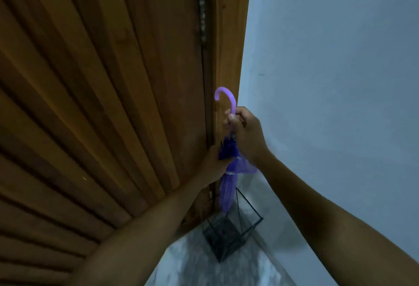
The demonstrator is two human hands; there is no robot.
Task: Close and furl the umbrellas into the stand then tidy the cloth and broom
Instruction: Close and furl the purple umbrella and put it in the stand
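Observation:
A closed purple umbrella (227,186) hangs upright in front of the door frame, its curved handle at the top. My right hand (246,131) grips the handle just below the hook. My left hand (214,164) is wrapped around the gathered canopy near its upper end. The umbrella's lower tip points down into a black wire umbrella stand (229,229) on the floor in the corner; the tip sits at about the stand's top rim. No cloth or broom is in view.
A ribbed wooden door (102,104) fills the left side, with a metal hinge (201,11) near its right edge. A pale blue wall (328,81) is on the right. Marbled grey floor (204,267) lies below.

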